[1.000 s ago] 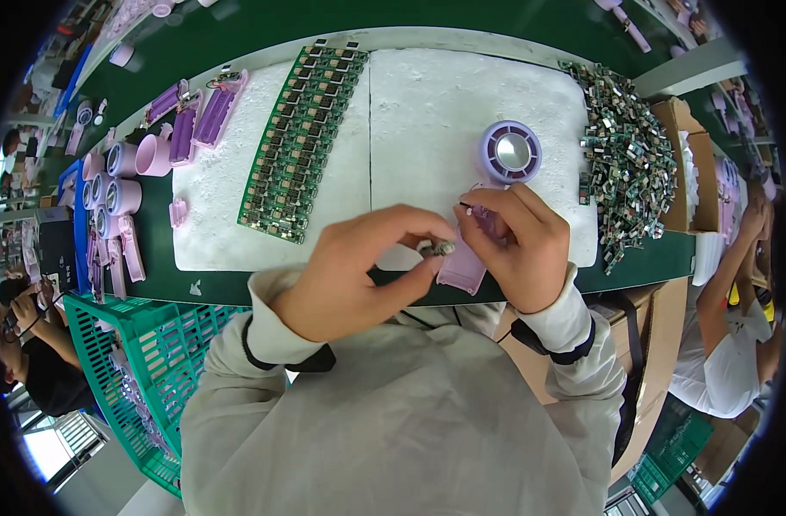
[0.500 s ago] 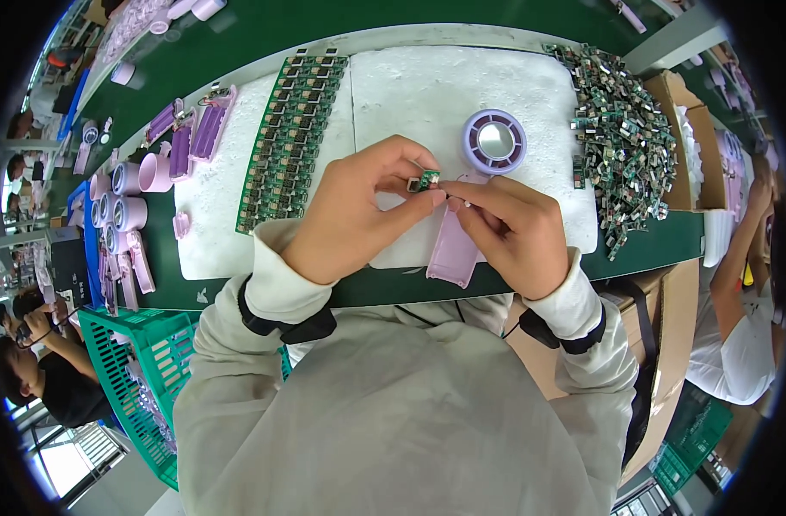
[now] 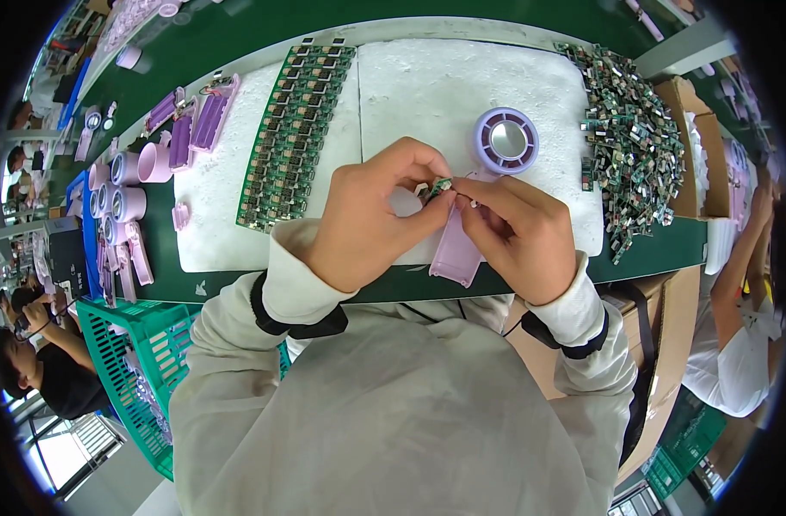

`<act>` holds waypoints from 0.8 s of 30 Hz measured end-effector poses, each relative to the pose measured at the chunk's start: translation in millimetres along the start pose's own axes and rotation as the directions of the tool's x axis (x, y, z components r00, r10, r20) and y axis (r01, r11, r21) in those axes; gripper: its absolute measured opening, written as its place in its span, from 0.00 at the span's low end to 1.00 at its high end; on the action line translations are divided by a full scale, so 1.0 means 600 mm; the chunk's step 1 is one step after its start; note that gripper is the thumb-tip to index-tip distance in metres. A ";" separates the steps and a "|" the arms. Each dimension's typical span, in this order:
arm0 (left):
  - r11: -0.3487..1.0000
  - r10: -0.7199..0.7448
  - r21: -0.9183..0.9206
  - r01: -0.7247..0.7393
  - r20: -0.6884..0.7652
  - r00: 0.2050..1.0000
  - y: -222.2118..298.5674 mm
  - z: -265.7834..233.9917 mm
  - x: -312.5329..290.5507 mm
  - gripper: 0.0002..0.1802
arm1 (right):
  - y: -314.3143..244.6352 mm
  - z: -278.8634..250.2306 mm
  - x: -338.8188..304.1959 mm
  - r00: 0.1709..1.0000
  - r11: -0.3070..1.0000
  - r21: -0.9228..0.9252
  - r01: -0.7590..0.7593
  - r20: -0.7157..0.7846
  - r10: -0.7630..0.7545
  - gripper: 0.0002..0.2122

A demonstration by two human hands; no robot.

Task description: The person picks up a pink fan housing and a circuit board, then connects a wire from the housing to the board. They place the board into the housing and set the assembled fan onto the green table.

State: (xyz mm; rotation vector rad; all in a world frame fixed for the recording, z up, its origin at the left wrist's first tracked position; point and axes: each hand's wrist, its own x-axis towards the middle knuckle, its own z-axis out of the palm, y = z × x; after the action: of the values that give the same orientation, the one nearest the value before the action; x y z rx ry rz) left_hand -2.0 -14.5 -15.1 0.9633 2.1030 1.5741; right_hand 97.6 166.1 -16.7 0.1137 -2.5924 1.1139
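My left hand and my right hand meet over the white foam mat, pinching a small green circuit board between their fingertips. A long lilac plastic shell lies under my right hand, partly hidden by it. Just beyond my fingers sits a round lilac fan housing. A panel of green circuit boards lies to the left of my left hand.
A heap of small loose circuit boards covers the mat's right side. Lilac cylinders and shells stand at the left on the green table. A green crate sits at lower left. Other people work at both edges.
Both hands have drawn together and lifted slightly toward the fan housing. The small board, first held low near the lilac shell, is now pinched between both hands' fingertips.
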 end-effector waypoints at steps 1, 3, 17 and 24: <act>0.994 0.064 0.093 -0.061 -0.027 0.998 0.003 0.004 -0.004 0.12 | -0.001 0.000 0.000 1.000 1.000 -0.005 -0.001 -0.010 0.001 0.12; 0.975 0.131 0.188 -0.120 -0.046 0.990 0.004 0.005 -0.008 0.12 | -0.002 0.001 0.002 1.000 1.000 -0.009 -0.003 -0.021 0.002 0.12; 0.984 -0.043 -0.166 0.058 0.090 0.995 0.000 -0.012 0.001 0.15 | 0.009 -0.001 -0.004 0.993 0.999 0.020 -0.046 -0.109 0.048 0.08; 0.985 0.078 -0.160 -0.066 0.067 0.995 -0.009 -0.002 -0.001 0.18 | -0.002 -0.010 -0.002 0.977 0.982 0.136 -0.135 -0.145 0.154 0.08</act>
State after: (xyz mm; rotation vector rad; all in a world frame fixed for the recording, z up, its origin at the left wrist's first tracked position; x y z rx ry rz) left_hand -4.2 -16.7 -19.5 1.0353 1.8827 1.6850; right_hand 100.4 169.6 -12.6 -0.1314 -2.4247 1.2823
